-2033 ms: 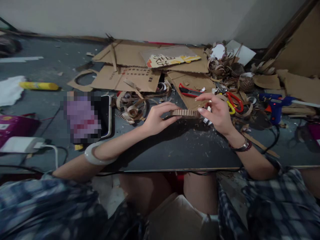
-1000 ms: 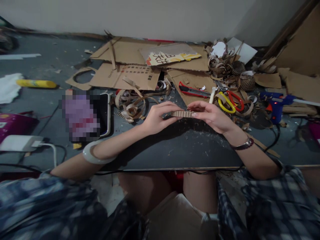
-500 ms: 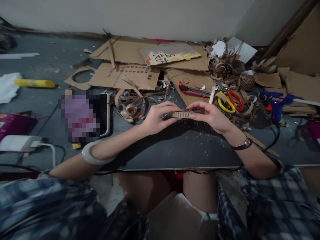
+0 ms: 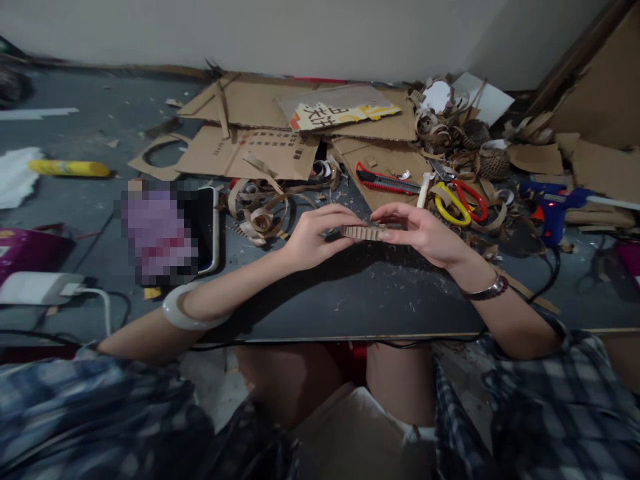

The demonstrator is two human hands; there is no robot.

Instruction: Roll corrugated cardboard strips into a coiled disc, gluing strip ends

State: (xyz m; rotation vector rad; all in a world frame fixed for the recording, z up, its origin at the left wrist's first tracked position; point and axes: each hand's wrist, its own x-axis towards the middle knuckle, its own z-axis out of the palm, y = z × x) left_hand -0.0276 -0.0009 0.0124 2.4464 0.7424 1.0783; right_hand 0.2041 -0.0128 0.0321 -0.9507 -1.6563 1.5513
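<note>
Between my two hands, just above the table's front part, is a small round-edged piece of corrugated cardboard (image 4: 361, 233) with a ribbed side facing me. My left hand (image 4: 320, 239) grips its left end, fingers over the far side and thumb below. At its right end, the thumb and fingers of my right hand (image 4: 425, 233) close on the ribbed rim. My fingers hide part of its top and far side. Just beyond my right hand lie a white stick (image 4: 425, 190) and scissors (image 4: 460, 201) with yellow and red handles.
A red and black utility knife (image 4: 387, 180) lies on cardboard sheets (image 4: 250, 150) at the back. Curled cardboard strips (image 4: 263, 217) lie beyond my left hand. A blue glue gun (image 4: 554, 207) with its cord is at right; a phone (image 4: 209, 230), yellow tube (image 4: 69, 168) and white charger (image 4: 40, 287) are at left.
Both hands stay almost in place around the cardboard piece. The fingers of my right hand have shifted very slightly to the left. Nothing on the table has moved.
</note>
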